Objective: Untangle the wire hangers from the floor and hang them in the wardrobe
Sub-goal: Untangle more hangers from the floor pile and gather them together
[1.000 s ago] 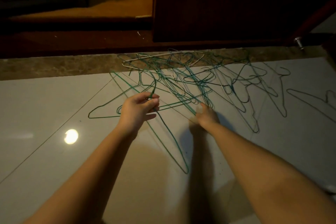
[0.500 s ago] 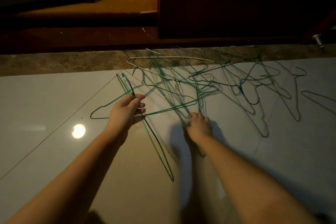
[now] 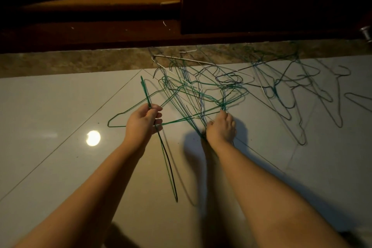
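Note:
A tangle of wire hangers [image 3: 203,88], mostly green with a few white and dark ones, lies on the pale tiled floor in front of the wardrobe [image 3: 261,0]. My left hand [image 3: 142,122] grips a green hanger [image 3: 167,167] by its neck, holding it on edge; its hook points up and away and its long end trails toward me. My right hand [image 3: 220,129] is closed on a bunch of green hangers at the near edge of the tangle, lifting them. More hangers [image 3: 314,94] are spread flat to the right.
The dark wooden wardrobe base runs across the top, with a door knob [image 3: 366,33] at the far right and a brown stone strip [image 3: 80,62] in front of it. A lamp's reflection [image 3: 93,138] shines on the tile at left.
My left hand has turned its green hanger up on edge and drawn it toward me. My right hand has closed on a bunch of hangers and pulled it up and nearer.

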`<state>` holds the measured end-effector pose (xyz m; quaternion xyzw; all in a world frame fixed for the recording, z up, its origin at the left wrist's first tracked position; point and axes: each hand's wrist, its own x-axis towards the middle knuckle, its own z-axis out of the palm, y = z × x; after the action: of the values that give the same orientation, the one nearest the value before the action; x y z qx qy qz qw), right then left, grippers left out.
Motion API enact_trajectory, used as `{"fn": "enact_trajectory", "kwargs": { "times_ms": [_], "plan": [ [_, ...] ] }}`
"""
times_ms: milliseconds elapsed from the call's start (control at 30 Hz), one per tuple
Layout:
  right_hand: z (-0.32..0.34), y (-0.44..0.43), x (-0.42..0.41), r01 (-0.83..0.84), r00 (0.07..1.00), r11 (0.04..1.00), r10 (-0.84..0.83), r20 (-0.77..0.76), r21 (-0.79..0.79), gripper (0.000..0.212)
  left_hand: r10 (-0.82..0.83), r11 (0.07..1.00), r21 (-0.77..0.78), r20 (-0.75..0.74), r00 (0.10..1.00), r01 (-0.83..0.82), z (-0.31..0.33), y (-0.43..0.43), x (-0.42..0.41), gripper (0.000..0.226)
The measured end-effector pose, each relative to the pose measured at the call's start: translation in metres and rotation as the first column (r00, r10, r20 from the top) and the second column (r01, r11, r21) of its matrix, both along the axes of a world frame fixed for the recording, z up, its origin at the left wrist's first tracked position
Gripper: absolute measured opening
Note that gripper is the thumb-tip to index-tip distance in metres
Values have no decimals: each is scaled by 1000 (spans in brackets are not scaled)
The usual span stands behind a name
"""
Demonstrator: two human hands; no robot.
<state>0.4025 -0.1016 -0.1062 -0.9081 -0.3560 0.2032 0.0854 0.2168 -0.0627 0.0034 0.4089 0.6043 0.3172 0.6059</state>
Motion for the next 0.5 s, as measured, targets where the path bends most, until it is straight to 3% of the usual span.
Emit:
{"fn": "enact_trajectory", "kwargs": {
  "times_ms": [67, 133, 300, 500],
  "plan": [
    [-4, 0, 17, 128, 989, 985, -135, -61, -114, 50, -1, 1000, 10, 6, 1000, 1, 0, 1, 0, 20],
    [-9, -6, 33, 140, 982, 976, -158, -99, -168, 39, -23, 1000, 15, 16, 1000, 22, 0, 1, 1, 19],
    [-10, -11, 41, 139, 976, 990, -143, -167, -36, 23, -75, 997, 6, 28, 997, 74, -4, -5, 3, 7],
    [4, -24, 30, 389, 890, 888, -294, -349, 243, 19, -79, 997, -4, 30, 996, 79, -2, -6, 3, 16]
  ]
}}
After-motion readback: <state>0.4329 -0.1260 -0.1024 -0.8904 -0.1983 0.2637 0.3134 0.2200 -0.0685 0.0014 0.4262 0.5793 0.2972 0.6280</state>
